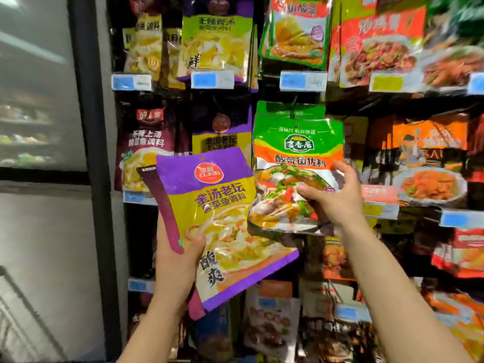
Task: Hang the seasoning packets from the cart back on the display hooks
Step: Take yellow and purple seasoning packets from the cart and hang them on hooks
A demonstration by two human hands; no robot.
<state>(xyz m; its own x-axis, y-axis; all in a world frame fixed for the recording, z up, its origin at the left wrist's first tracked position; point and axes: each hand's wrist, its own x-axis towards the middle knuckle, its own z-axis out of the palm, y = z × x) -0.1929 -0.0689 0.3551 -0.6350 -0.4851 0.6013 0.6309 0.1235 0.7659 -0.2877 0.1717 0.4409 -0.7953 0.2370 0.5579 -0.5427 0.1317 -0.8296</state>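
My left hand grips a purple and yellow seasoning packet by its lower left edge, thumb on the front, and holds it tilted before the display. A darker purple packet edge shows behind it in the same hand. My right hand holds a green and orange packet by its lower right part and lifts it to the middle row, where its top sits over a matching green packet on a hook. The hook itself is hidden.
Rows of hanging seasoning packets fill the dark display, with blue price tags under each row and a yellow price tag at the upper right. A black frame post and a glass cooler door stand to the left.
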